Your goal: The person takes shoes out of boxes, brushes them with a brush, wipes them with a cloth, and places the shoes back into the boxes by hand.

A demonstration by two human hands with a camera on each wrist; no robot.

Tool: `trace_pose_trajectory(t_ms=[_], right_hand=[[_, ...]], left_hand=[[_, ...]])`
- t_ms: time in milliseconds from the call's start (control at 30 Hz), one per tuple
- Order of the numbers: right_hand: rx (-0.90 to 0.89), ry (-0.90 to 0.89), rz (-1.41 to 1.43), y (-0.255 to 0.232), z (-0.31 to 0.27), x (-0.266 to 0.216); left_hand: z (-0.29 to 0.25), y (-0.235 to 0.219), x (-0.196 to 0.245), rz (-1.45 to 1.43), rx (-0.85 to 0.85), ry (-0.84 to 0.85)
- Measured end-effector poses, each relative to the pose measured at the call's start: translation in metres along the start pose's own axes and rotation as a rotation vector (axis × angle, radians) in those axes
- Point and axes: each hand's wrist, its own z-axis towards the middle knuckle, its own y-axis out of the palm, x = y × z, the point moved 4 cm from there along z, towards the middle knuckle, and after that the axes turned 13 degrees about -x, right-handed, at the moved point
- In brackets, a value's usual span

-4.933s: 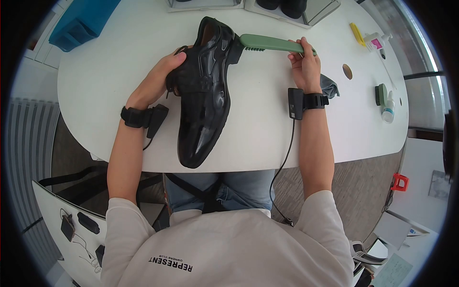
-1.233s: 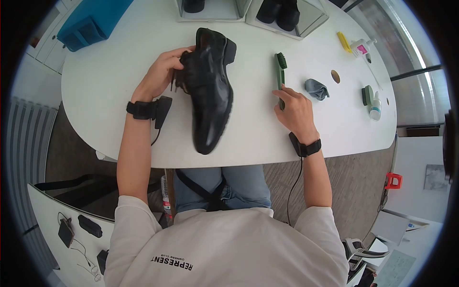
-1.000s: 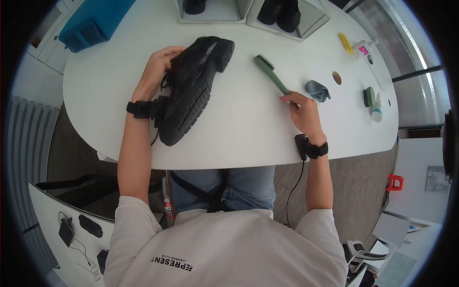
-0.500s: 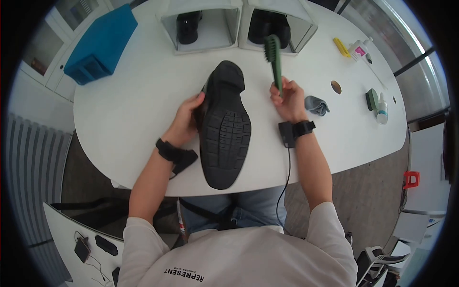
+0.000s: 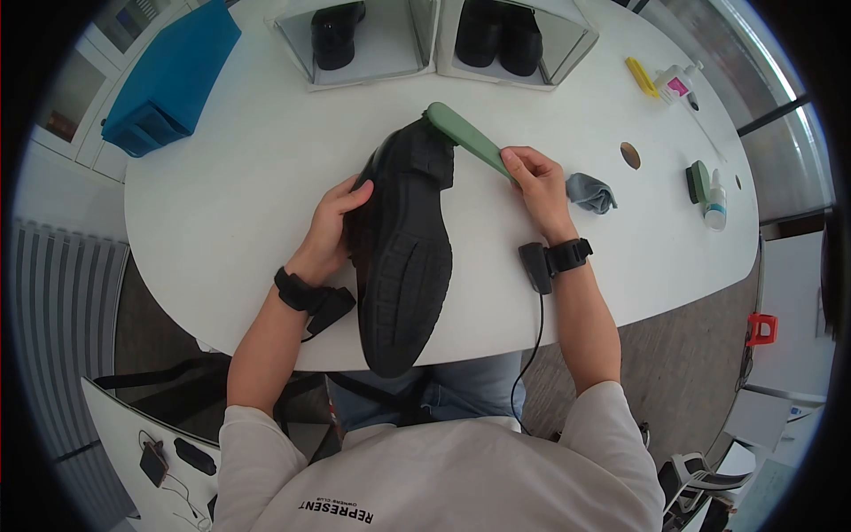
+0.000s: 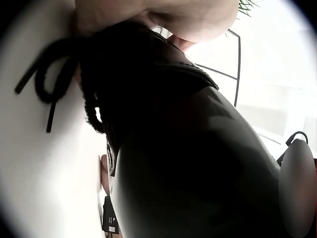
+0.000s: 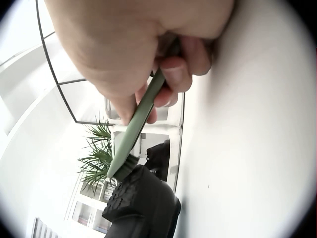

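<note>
A black dress shoe (image 5: 406, 257) is held over the table's near edge, its sole turned up toward the head camera and its heel pointing away from the body. The left hand (image 5: 335, 226) grips it from the left side around the lace area; black laces (image 6: 59, 74) hang loose in the left wrist view. Between thumb and fingers, the right hand (image 5: 541, 191) pinches the handle of a green brush (image 5: 474, 142). In the right wrist view the brush's dark bristles (image 7: 126, 168) touch the shoe's heel (image 7: 143, 198).
Two white boxes (image 5: 372, 82) with black shoes (image 5: 501, 40) stand at the back. A blue case (image 5: 173, 80) lies at the back left. Right of the right hand are a grey cloth (image 5: 589, 192), another green brush (image 5: 699, 182), a white bottle (image 5: 715, 208) and a yellow item (image 5: 641, 77).
The shoe, earlier upper side up, has been rolled so its sole shows. The brush, upright and apart from the shoe half a second ago, has swung left onto the heel.
</note>
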Motion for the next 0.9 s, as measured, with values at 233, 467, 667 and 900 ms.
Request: trace_pose_trajectory(t_ms=[233,467,667,900], right_hand=[[0.003,-0.008,0.014,0.003,-0.002,-0.005],[-0.028,0.004,0.056,0.007,-0.005,-0.005],[-0.065,0.022,0.013,0.008,-0.005,-0.002],[-0.043,0.026,0.096,0.003,-0.001,0.0]], left_hand=[[-0.002,0.005,-0.001,-0.082,0.027,0.015],[0.0,-0.007,-0.006,-0.149,0.05,0.001],[-0.005,0.002,0.005,-0.488,-0.257,0.043],[-0.001,-0.014,-0.004,-0.397,-0.05,0.084]])
